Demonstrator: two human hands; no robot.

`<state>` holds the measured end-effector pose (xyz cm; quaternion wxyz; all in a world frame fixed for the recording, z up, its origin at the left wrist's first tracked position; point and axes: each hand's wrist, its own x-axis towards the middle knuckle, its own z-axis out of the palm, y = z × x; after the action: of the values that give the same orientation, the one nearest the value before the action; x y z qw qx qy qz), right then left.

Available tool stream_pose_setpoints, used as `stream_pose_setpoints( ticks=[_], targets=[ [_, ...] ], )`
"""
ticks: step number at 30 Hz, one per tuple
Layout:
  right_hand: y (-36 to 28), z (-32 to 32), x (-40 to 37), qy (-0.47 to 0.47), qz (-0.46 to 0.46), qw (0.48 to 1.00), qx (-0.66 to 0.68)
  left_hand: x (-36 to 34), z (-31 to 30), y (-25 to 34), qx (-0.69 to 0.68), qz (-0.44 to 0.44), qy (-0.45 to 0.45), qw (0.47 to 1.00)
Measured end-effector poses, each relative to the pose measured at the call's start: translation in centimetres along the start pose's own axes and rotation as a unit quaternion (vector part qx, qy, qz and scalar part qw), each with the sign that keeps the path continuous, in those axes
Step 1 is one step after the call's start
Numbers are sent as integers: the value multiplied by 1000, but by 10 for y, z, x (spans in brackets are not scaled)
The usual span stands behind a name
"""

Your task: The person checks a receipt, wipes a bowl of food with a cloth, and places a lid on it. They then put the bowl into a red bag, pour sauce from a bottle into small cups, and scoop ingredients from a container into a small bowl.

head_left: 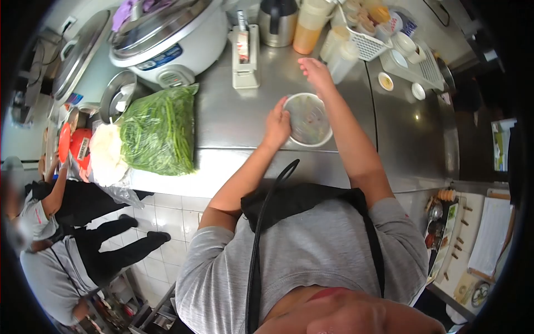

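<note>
A round white-rimmed container [307, 119] with a clear, cloudy lid or film on top stands on the steel counter in front of me. Greenish contents show faintly through it. My left hand [276, 123] grips the container's left rim, thumb and fingers against its side. Beyond the container, my right hand [316, 73] is raised with its fingers loosely extended; I see nothing in it. Close to that hand stand a clear squeeze bottle [344, 62] and a jug of orange sauce [309, 33]. A tape dispenser [245, 64] sits to the left of them.
At left lie a big bag of green vegetables [158, 131] and a white bag [107, 153]. Behind them are a metal pot [114, 94] and a large rice cooker [172, 50]. A white basket [367, 44] and small cups [385, 81] are at right. Co-workers [61, 267] stand at left.
</note>
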<state>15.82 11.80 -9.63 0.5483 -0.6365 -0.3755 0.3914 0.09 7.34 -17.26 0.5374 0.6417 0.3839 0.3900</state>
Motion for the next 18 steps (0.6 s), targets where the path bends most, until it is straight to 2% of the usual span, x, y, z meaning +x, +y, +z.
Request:
stream_pose_setpoints(
  ticks=[1,4,5,9,11,12,15,17,18],
  targets=[
    [-4,19,7,-24,27,999,-2,-2,-2,-5,19,35,12,999],
    [-4,76,27,-66,84,993,-48,-7,-16,-13,17,8,-25,1000],
    [-1,93,34,-74,98,990,-70,-8,-25,-11,30,-36,-30,998],
    [24,137,59,-58,75,978,-187,-5,-63,-3,-131,-142,-2,981],
    [19,141,50,-20,22,986,-162,2,-86,0,-177,-190,11,966],
    [7,141,35,1,-5,989,-149,5,-96,3,-199,-214,17,956],
    [-30,130,-31,-16,-23,999,-46,20,-118,11,-218,-206,46,953],
    [-27,122,-89,-60,-67,995,-35,35,-127,11,-228,-216,50,948],
    [-32,116,-122,-86,-56,992,-75,47,-129,11,-224,-226,45,947]
  ],
)
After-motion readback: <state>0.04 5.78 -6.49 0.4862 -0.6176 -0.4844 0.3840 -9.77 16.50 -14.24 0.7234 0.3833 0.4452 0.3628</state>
